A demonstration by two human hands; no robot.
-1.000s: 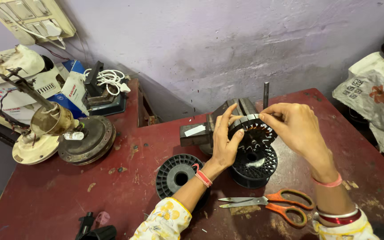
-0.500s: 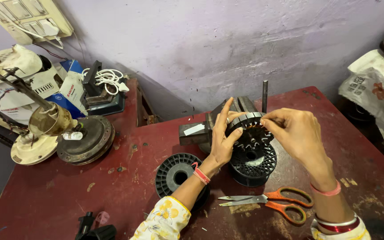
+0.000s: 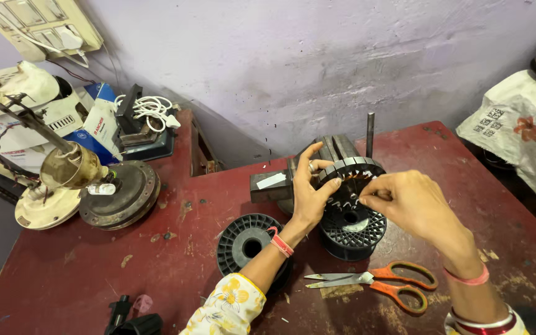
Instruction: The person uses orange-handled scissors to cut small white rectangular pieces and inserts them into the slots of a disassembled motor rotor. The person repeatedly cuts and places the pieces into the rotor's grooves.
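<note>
Holding: your left hand (image 3: pixel 308 198) clamps the slotted stator core (image 3: pixel 348 180), upright on a black spool (image 3: pixel 352 232) on the surface (image 3: pixel 94 273).
Threading: your right hand (image 3: pixel 410 205) fingers pinch together at a slot; keep them steady.

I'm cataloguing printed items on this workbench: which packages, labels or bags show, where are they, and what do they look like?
Blue and white carton: far left of the table, tilted, behind the old motor housing.
White printed sack: right edge, slumped, with orange and black print.
White paper label: flat on the dark metal block beside the left hand.
No screens in view.
</note>
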